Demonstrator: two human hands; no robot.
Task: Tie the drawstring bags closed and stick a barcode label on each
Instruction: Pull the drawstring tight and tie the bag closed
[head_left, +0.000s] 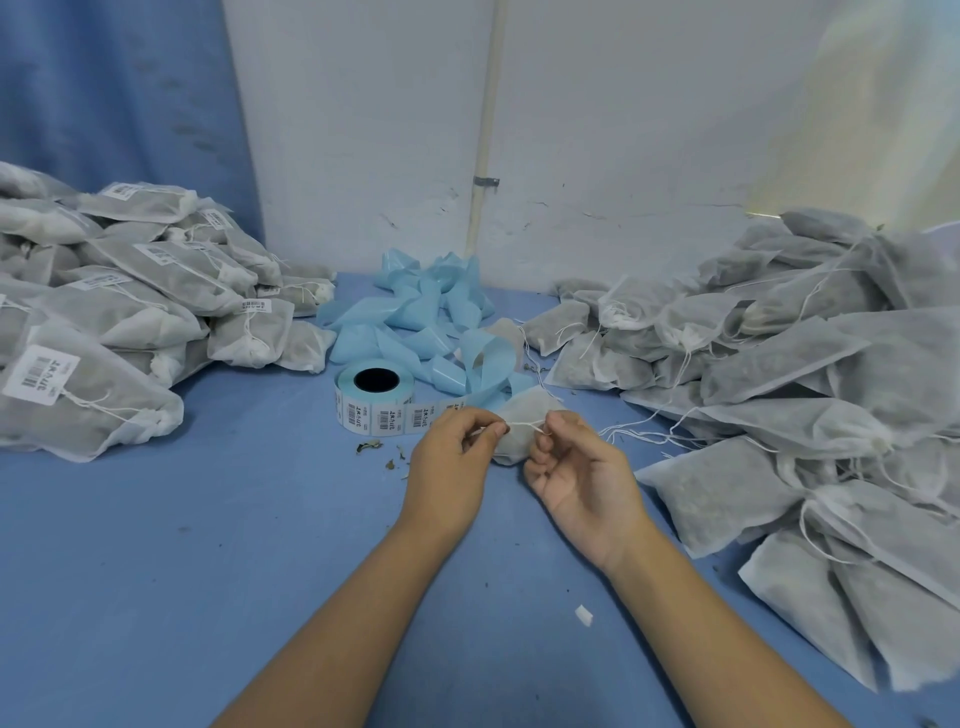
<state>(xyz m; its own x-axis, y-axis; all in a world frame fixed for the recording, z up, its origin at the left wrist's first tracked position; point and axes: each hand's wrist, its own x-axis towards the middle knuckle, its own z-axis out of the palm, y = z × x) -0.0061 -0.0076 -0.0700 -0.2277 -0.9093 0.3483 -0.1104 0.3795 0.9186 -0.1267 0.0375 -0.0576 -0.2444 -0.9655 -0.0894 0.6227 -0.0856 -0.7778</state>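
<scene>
A small white drawstring bag (524, 415) with dark filling lies on the blue table (208, 545) between my hands. My left hand (452, 457) pinches one end of its white drawstring (522, 426) between thumb and forefinger. My right hand (576, 467), palm up, pinches the other end of the string. The bag's near end is hidden behind my fingers. A roll of barcode labels (374, 397) on blue backing stands just beyond my left hand, with a strip of labels unrolled toward the bag.
A pile of labelled bags (130, 312) fills the left side. A heap of unlabelled bags (805, 389) with loose strings covers the right. Crumpled blue backing paper (421, 317) lies at the back centre against the wall. Bits of dried leaf (369, 446) and a paper scrap (584, 614) lie on the table.
</scene>
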